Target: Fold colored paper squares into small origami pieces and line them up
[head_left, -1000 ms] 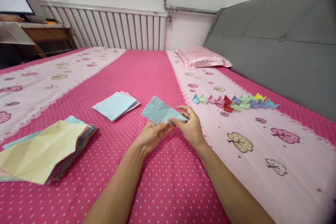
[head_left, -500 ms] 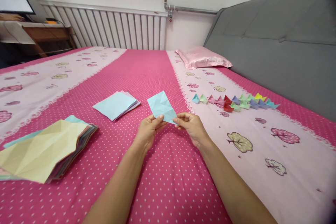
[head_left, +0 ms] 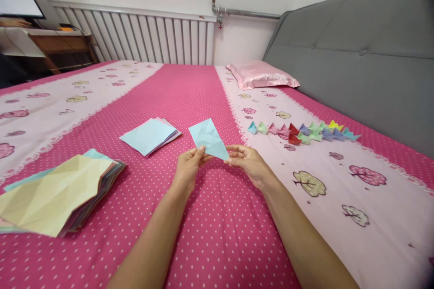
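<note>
I see the light blue paper pinched at its near end by both hands, left hand and right hand closed on it (2 grips). Its long axis runs away from me, above the bedspread.

Light blue folded paper now upright, turned from flat, between both hands.

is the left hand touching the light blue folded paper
Touching. The head view shows the left hand pinching the near edge of the light blue folded paper, thumb on top.
</note>
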Action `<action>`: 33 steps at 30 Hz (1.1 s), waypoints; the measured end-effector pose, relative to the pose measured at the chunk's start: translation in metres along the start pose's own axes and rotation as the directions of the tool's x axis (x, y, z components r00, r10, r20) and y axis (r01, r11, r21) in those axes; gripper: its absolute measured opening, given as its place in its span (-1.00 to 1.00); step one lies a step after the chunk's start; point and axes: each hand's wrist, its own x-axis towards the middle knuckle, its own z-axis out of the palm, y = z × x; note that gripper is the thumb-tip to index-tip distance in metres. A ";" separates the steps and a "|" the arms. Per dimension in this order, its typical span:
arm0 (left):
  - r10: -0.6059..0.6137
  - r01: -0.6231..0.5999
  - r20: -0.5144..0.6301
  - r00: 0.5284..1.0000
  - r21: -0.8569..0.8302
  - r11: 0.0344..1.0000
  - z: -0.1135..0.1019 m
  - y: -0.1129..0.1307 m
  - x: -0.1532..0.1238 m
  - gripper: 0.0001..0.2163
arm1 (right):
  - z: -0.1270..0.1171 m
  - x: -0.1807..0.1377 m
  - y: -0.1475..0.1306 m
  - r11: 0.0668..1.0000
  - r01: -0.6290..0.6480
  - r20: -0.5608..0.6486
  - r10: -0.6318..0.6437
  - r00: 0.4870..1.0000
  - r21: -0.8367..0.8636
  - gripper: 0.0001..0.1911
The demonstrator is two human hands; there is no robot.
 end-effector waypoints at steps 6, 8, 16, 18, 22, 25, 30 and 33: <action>0.152 -0.139 -0.031 0.988 0.259 0.956 0.001 0.006 -0.004 -0.77 | -0.004 -0.001 -0.004 0.981 0.145 -0.024 -0.149 0.989 -0.131 -0.57; 0.165 -0.150 -0.014 0.986 0.352 0.924 0.001 0.007 -0.005 -0.75 | -0.004 -0.001 -0.007 0.966 0.215 -0.076 -0.227 0.971 -0.147 -0.54; 0.041 -0.050 0.048 0.998 0.197 0.979 0.006 0.006 -0.007 -0.76 | 0.003 -0.011 -0.021 0.883 0.411 -0.080 -0.438 0.896 -0.228 -0.28; 0.058 -0.066 0.058 0.997 0.149 0.987 0.007 0.006 -0.007 -0.74 | 0.005 -0.014 -0.022 0.865 0.430 -0.051 -0.457 0.888 -0.260 -0.23; 0.069 -0.076 0.071 0.995 0.104 0.992 0.010 0.010 -0.011 -0.71 | 0.008 -0.015 -0.022 0.780 0.494 -0.003 -0.536 0.844 -0.383 -0.28; 0.097 -0.107 0.080 0.992 0.125 0.986 0.011 0.012 -0.014 -0.70 | 0.008 -0.014 -0.021 0.667 0.562 0.037 -0.628 0.777 -0.488 -0.36; 0.152 -0.162 0.114 0.982 0.079 0.984 0.007 0.010 -0.012 -0.66 | 0.004 -0.010 -0.016 0.659 0.579 0.085 -0.622 0.779 -0.480 -0.62; 0.178 -0.177 0.132 0.975 -0.022 0.984 0.005 0.009 -0.011 -0.70 | 0.001 -0.008 -0.012 0.710 0.558 0.077 -0.587 0.806 -0.430 -0.73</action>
